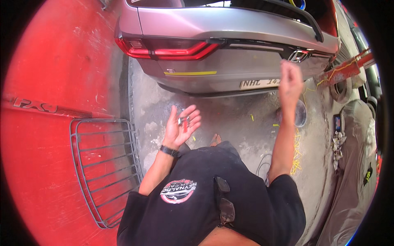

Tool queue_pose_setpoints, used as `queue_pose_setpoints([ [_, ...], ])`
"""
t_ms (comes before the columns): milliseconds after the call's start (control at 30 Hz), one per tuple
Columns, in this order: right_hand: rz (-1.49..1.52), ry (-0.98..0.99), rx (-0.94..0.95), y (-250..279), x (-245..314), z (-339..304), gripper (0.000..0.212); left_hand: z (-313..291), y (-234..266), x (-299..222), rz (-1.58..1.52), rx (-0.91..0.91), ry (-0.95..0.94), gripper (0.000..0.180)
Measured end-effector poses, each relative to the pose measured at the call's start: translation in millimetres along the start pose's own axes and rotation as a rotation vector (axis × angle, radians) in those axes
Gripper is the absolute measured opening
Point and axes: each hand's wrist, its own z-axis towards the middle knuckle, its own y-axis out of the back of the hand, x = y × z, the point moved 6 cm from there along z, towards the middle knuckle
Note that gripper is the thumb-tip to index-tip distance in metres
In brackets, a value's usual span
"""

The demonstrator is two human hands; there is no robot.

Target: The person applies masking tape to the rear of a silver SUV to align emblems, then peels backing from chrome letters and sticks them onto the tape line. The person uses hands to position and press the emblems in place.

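Palm up, my left hand (182, 128) is held out in front of my body with its fingers spread. Small red and silver pieces (184, 122) lie across its palm and fingers; their kind is too small to tell. My right hand (291, 82) is raised before the back of a silver-grey car (230, 67), just below the emblem (297, 55) in this view. Its fingers are bunched together and slightly blurred, and what they hold, if anything, cannot be made out. Yellow tape (191, 73) runs along the tailgate under the red tail light (180, 51).
A grey metal rack (106, 164) leans by the red wall (53, 82) at left. A bucket (300, 113), yellow cord (296, 153) and yellow scraps (252, 117) are on the concrete floor. At right are a tyre (340, 91), a red beam (344, 71) and a covered vehicle (349, 172).
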Motion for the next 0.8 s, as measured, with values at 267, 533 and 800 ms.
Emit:
queue_pose_setpoints([
  [267,0.134,-0.153,0.216,-60.9,139.4,-173.2,0.025,12.0,-74.8,-0.3,-0.118,0.100,0.261,0.100],
  [533,-0.049,-0.138,0.361,-115.6,222.8,-224.7,0.046,-23.6,-50.5,-21.8,0.069,0.087,0.363,0.106],
  [800,-0.263,-0.266,0.336,-133.4,247.2,-257.4,0.032,-50.9,-23.0,-20.0,0.449,0.011,0.455,0.082],
])
